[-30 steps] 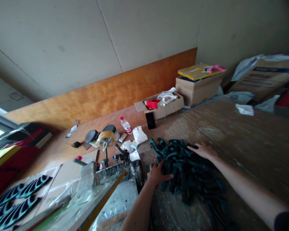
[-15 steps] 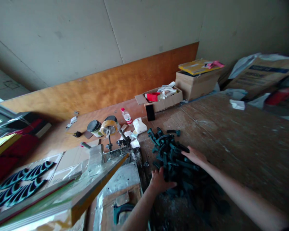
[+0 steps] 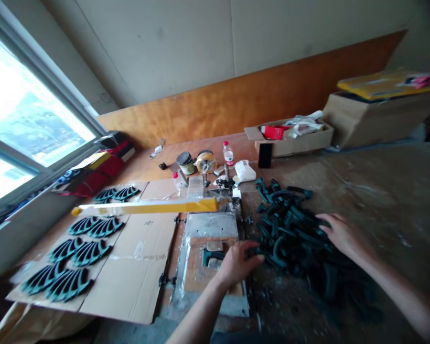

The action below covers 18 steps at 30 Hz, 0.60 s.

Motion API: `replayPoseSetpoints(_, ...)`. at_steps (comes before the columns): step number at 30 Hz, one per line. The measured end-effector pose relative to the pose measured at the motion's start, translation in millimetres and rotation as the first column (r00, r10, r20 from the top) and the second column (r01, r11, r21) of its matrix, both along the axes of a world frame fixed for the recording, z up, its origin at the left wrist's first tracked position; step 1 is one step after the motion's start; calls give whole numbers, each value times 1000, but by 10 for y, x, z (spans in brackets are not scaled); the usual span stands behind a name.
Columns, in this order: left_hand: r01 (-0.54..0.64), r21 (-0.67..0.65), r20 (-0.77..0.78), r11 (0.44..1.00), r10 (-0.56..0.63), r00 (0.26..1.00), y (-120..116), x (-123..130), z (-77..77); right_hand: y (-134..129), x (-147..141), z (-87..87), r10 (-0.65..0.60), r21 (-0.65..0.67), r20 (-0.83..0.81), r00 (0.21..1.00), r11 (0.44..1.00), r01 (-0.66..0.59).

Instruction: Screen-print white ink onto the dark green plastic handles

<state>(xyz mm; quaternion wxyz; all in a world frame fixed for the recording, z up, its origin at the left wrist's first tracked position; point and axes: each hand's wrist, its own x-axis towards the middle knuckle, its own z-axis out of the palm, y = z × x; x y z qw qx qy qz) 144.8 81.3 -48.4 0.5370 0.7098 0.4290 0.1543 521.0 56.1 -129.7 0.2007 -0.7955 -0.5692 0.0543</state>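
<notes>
A heap of dark green curved plastic pieces (image 3: 284,224) lies on the table in front of me. My left hand (image 3: 238,260) is at the heap's left edge, thumb and fingers apart; whether its fingertips touch a piece is unclear. On the heap's right side is my right hand (image 3: 338,234), fingers spread and slightly blurred, with no piece visible in it. Left of the heap, one similar dark green piece (image 3: 208,257) rests on a flat metal-and-wood fixture (image 3: 209,223), partly hidden by my left hand. A long yellow-edged frame (image 3: 146,206) extends leftward above the fixture.
Fan-like groups of dark pieces (image 3: 69,284) lie on cardboard (image 3: 129,286) at left. Behind are a jar (image 3: 186,163), a tape roll (image 3: 206,162), a bottle (image 3: 228,155), a black phone-like slab (image 3: 265,155) and an open box (image 3: 297,143). A window (image 3: 32,110) is at far left.
The view has swung left, bringing the window and more cardboard into sight. The yellow-edged frame now appears nearly edge-on. Both hands remain beside the heap; the right hand has drawn slightly away from the pieces.
</notes>
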Motion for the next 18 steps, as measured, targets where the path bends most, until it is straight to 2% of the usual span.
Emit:
replayPoseSetpoints(2,-165,-70,129,984,173,977,28,-387,94,-69,-166,-94,89,9,-12,996,996,-89)
replayPoseSetpoints(4,-399,-141,271,906,423,865,115,-818,197,-161,-463,-197,149,-15,-21,989,989,-149)
replayPoseSetpoints(6,-622,-201,412,757,641,648,260,-1254,360,-246,-835,-292,181,-49,-20,983,982,-182)
replayPoseSetpoints(7,-701,-221,478,678,702,528,351,-1458,471,-276,-1021,-332,187,-65,-9,982,980,-187)
replayPoseSetpoints(9,-783,-240,601,573,721,344,555,-1809,737,-301,-1339,-395,161,-88,40,986,984,-157)
replayPoseSetpoints(10,-791,-243,650,562,700,297,661,-1948,875,-301,-1457,-416,127,-93,74,989,988,-120)
replayPoseSetpoints(12,-749,-235,711,620,635,303,858,-2145,1114,-292,-1600,-436,67,-87,143,987,995,-55)
replayPoseSetpoints(14,-690,-206,724,694,582,371,1001,-2251,1257,-297,-1644,-422,48,-83,181,982,996,-33)
replayPoseSetpoints(16,-659,-161,703,735,554,446,1056,-2310,1293,-323,-1636,-362,36,-96,191,981,995,-17)
replayPoseSetpoints(18,-647,-121,665,753,545,510,1003,-2376,1248,-351,-1622,-245,-12,-87,197,980,996,30)
